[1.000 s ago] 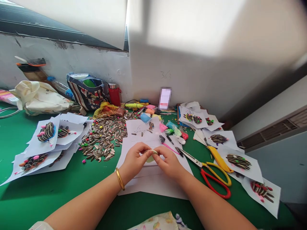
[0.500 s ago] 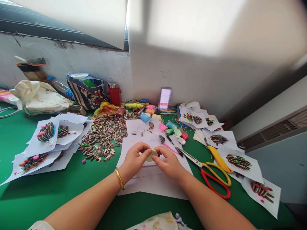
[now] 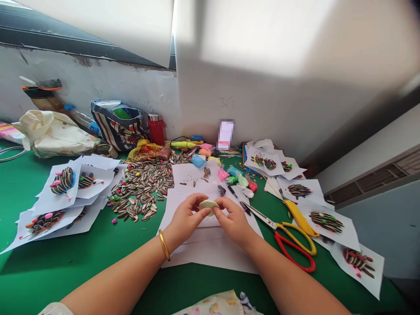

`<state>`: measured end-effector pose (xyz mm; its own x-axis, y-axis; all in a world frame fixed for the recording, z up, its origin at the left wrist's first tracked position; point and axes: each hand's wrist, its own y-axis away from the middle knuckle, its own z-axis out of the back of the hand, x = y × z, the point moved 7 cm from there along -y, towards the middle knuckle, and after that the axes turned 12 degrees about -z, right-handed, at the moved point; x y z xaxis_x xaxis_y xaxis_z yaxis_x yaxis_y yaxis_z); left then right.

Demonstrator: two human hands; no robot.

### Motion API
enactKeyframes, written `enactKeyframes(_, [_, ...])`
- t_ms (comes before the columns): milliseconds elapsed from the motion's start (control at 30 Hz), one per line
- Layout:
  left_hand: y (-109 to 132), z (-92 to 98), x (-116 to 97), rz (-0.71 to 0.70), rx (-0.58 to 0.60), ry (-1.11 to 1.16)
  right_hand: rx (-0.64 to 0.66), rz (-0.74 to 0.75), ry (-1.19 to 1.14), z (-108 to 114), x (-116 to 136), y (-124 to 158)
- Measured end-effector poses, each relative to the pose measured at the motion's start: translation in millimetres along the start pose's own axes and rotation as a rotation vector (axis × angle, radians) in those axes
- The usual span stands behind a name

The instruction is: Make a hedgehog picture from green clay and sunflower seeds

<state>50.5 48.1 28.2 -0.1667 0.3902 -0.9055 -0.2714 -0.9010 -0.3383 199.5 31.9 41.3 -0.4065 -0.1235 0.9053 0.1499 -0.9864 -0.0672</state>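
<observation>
My left hand (image 3: 185, 218) and my right hand (image 3: 232, 218) meet over a stack of white paper sheets (image 3: 213, 249) on the green table (image 3: 82, 258). Between their fingertips they pinch a small flat pale-yellow lump of clay (image 3: 208, 204), held a little above the paper. A gold bangle (image 3: 164, 245) sits on my left wrist. A heap of striped sunflower seeds (image 3: 141, 188) lies just left of the paper.
Scissors with red and yellow handles (image 3: 288, 238) and a yellow utility knife (image 3: 297, 216) lie to the right. Paper sheets with seed-and-clay figures (image 3: 62, 181) and more such sheets (image 3: 328, 223) lie on both sides. Coloured clay packets (image 3: 236, 177), a striped bag (image 3: 120, 124) and a red bottle (image 3: 156, 129) stand by the wall.
Both hands have lifted the clay lump slightly and turned it flatter; the fingers have shifted round its edge. Nothing else on the table has moved.
</observation>
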Motion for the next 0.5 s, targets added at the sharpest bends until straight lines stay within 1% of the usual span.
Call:
enactKeyframes(133, [0.2, -2.8, 5.3, 0.040, 0.014, 0.040, 0.005, -0.023, -0.029, 0.2, 0.6, 0.4])
enactKeyframes(300, [-0.1, -4.6, 0.6, 0.034, 0.020, 0.053, 0.044, -0.014, -0.034, -3.8, -0.3, 1.3])
enactKeyframes(400, [1.2, -6.4, -2.7, 0.048, 0.034, 0.081, 0.017, -0.034, -0.060, -1.7, -4.3, 0.8])
enactKeyframes(500, [2.4, -8.9, -4.1, 0.062, 0.075, 0.087, -0.030, -0.044, -0.072, 1.8, -6.3, 0.9])
